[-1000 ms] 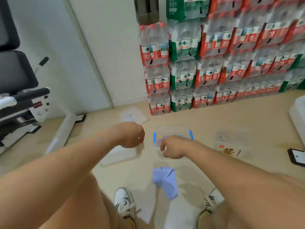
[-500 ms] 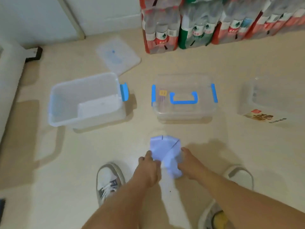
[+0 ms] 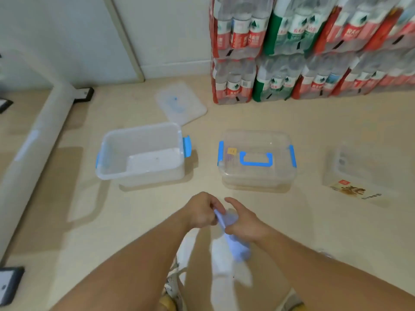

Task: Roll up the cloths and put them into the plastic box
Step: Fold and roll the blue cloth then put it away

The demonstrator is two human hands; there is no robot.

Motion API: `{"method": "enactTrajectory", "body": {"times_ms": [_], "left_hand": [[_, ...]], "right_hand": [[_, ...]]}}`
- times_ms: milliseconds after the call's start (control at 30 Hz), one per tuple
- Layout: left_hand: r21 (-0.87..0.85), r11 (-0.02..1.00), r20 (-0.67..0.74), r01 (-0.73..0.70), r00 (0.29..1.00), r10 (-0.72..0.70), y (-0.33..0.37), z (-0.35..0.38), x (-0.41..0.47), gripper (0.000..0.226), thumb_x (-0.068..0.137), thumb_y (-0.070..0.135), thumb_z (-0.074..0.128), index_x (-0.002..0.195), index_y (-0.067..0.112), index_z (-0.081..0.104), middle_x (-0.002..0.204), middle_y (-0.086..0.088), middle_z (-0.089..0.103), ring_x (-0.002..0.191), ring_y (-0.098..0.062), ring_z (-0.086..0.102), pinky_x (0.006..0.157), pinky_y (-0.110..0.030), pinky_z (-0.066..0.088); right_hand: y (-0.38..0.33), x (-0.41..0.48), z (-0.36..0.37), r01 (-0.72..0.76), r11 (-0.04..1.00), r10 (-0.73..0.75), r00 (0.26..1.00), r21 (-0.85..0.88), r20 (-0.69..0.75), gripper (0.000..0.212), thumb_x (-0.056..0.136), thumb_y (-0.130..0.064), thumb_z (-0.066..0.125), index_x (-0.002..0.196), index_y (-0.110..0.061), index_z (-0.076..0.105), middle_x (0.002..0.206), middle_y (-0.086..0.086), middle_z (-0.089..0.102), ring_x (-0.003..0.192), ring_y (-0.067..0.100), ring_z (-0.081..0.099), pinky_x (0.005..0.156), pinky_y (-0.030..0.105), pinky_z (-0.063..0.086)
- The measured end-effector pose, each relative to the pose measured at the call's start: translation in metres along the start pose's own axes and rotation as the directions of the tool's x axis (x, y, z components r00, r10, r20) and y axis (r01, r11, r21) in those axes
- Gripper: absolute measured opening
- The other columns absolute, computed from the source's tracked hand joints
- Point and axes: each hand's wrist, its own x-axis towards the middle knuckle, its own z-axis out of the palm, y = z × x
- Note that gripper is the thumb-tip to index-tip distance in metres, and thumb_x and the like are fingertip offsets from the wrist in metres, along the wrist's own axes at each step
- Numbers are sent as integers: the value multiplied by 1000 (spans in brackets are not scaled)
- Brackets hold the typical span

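A light blue cloth [image 3: 235, 245] hangs bunched between my two hands above the floor, low in the middle of the view. My left hand [image 3: 202, 212] pinches its top end. My right hand [image 3: 244, 221] grips it just beside, thumb raised. An open plastic box [image 3: 107, 171] with blue clips stands on the floor to the far left of my hands, something white lying inside. A second clear box [image 3: 256, 182], shut with a blue-handled lid, stands straight ahead of my hands.
A loose clear lid [image 3: 182, 106] lies behind the open box. Stacked packs of water bottles [image 3: 292, 52] line the back wall. A clear packet [image 3: 357, 176] with printed card lies at the right. A white padded bar [image 3: 33, 140] runs along the left. My shoes show below.
Both hands have lifted the blue cloth off the floor and gathered it from a flat folded shape into a hanging bunch. The view has tilted slightly up.
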Motion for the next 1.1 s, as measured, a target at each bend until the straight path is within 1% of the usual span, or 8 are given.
{"method": "enactTrajectory", "body": {"times_ms": [200, 333, 467, 600, 767, 867, 1033, 1100], "left_hand": [[11, 993, -251, -118, 961, 117, 64, -109, -106, 9, 77, 10, 75, 86, 7, 76, 62, -1, 62, 47, 2, 52, 51, -9, 39], [122, 966, -457, -228, 851, 258, 104, -153, -177, 8, 74, 23, 79, 81, 18, 77, 58, 13, 60, 52, 2, 50, 47, -11, 34], [-42, 892, -545, -451, 758, 358, 136, -178, -236, 7, 78, 14, 75, 73, 18, 74, 47, 15, 58, 46, 5, 47, 50, -10, 37], [-120, 785, -637, -607, 654, 409, 159, -183, -268, 8, 83, 11, 71, 85, 6, 75, 61, -1, 62, 52, -4, 48, 56, -16, 44], [-164, 694, -733, -701, 557, 390, 164, -175, -263, 9, 85, 13, 67, 84, 9, 75, 70, -3, 69, 61, -10, 56, 59, -19, 49], [-153, 692, -748, -706, 540, 386, 162, -168, -256, 12, 87, 12, 65, 79, 11, 73, 52, 11, 61, 48, -2, 49, 51, -14, 44], [-164, 698, -719, -697, 569, 400, 170, -170, -245, 7, 85, 17, 69, 83, 11, 72, 56, 5, 60, 50, -9, 48, 49, -18, 42], [-190, 651, -751, -734, 536, 385, 173, -170, -240, 7, 86, 15, 66, 81, 10, 68, 53, 6, 56, 46, -11, 44, 45, -19, 38]], "right_hand": [[-138, -84, -35, 297, 953, -287, 949, -65, 129, 35, 77, -13, 66, 105, -34, 66, 101, -2, 60, 87, 14, 53, 70, 24, 47], [-206, -150, -54, 424, 905, -424, 905, 29, -27, 23, 80, -6, 63, 97, -19, 70, 89, 3, 65, 79, 13, 58, 64, 21, 47], [-241, -213, -72, 593, 803, -576, 798, 62, -179, 10, 86, -12, 66, 92, -19, 71, 88, 1, 71, 80, 7, 65, 63, 21, 51], [-255, -253, -85, 730, 663, -680, 681, 167, -272, 10, 87, -9, 66, 95, -8, 73, 80, 1, 74, 66, 3, 67, 61, 25, 54], [-251, -251, -86, 738, 617, -667, 674, 271, -316, 15, 88, -10, 64, 100, -5, 72, 82, 3, 74, 68, 7, 67, 53, 22, 53], [-248, -244, -86, 731, 623, -662, 683, 279, -310, 16, 89, -13, 63, 100, -6, 73, 84, 4, 74, 71, 11, 68, 53, 22, 54], [-247, -238, -92, 767, 583, -674, 640, 267, -368, 18, 91, -19, 60, 99, -8, 72, 93, 12, 74, 76, 17, 67, 51, 23, 54], [-245, -238, -95, 766, 595, -711, 643, 243, -285, 17, 89, -22, 63, 102, -15, 70, 91, 7, 73, 76, 13, 66, 53, 22, 51]]}}
